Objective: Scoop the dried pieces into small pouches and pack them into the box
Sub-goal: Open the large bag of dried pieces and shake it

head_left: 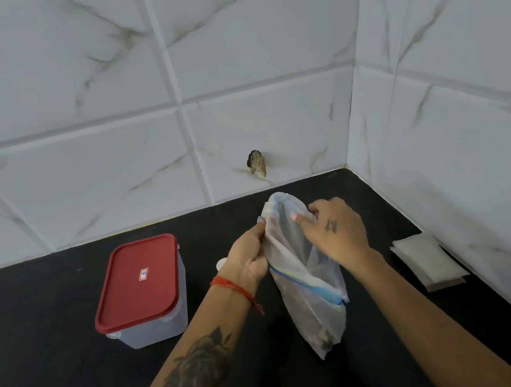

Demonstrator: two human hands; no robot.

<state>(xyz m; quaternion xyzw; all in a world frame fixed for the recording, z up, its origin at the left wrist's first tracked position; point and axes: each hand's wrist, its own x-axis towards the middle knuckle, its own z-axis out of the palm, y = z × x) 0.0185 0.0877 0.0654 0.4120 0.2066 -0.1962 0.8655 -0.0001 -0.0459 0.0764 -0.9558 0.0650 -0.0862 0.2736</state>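
- Left hand pinching the left edge of a translucent plastic bag, thumb and fingers curled on the film near its top.
- Right hand gripping the same bag from the other side, fingers curled into its upper part.
- Held between both hands, above the black counter, hanging down toward the wrists, with a blue zip strip slanting across its middle.
- Dark dried pieces bunched in the low end of the bag, below the hands.
- Left of the left hand, well apart: clear box with red lid on, standing on the counter.
- Right of the right hand, near the tiled wall: flat stack of small pale pouches.
- Just behind the left wrist: small white round thing, mostly hidden.
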